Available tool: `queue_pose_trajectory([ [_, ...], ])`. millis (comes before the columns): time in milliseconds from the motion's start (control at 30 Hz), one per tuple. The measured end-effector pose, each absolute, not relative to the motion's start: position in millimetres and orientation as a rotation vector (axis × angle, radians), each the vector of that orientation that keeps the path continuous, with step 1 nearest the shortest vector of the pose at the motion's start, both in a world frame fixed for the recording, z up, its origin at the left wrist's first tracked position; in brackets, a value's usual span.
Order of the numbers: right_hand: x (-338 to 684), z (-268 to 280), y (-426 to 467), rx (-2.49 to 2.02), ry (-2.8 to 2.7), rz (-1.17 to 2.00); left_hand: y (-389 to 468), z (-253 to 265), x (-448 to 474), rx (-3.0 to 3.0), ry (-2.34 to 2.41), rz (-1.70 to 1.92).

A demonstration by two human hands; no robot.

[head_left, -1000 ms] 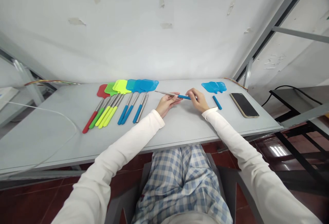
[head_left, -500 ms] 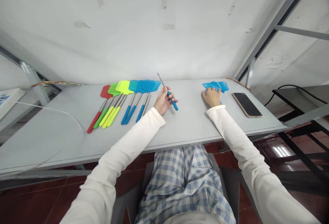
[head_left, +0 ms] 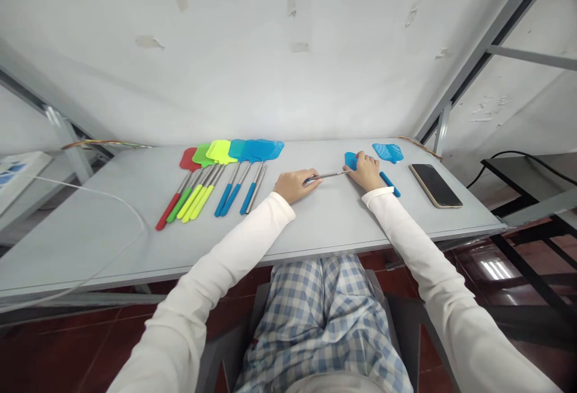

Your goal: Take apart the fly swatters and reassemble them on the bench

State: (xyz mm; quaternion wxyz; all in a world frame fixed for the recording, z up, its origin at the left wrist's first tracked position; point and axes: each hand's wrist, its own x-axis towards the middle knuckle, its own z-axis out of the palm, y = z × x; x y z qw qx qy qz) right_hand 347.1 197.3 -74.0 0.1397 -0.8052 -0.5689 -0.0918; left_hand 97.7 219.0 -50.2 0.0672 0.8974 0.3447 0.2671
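My left hand (head_left: 298, 185) is closed round a blue handle, mostly hidden by the fingers, whose thin metal rod (head_left: 329, 175) points right. My right hand (head_left: 367, 172) grips a blue fly swatter head (head_left: 350, 160) at the rod's tip; whether the two are joined I cannot tell. Just right of that hand lies a loose blue handle (head_left: 390, 184). Behind it rest other blue swatter heads (head_left: 388, 152), overlapping. Left of my left hand, fly swatters lie fanned out: a red one (head_left: 167, 211), a green one (head_left: 179, 204), yellow ones (head_left: 198, 202) and blue ones (head_left: 231, 199).
A phone (head_left: 435, 185) lies at the right of the grey table (head_left: 315, 225). Bare metal rods (head_left: 256, 190) lie beside the blue swatters. A white cable (head_left: 121, 201) curves over the left side. The white wall (head_left: 252, 80) rises along the back edge.
My right hand has drawn one blue swatter head leftward from the others. My left hand has tipped the rod from upright-slanted to nearly level, its tip now at that head.
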Motion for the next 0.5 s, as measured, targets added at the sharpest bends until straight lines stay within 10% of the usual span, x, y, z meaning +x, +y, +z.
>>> queue_pose_trajectory([
  [500, 337.7, -51.3, 195.2, -1.761, -1.187, -0.237, 232.5, -58.9, 100.4, 2.854, 1.095, 0.760],
])
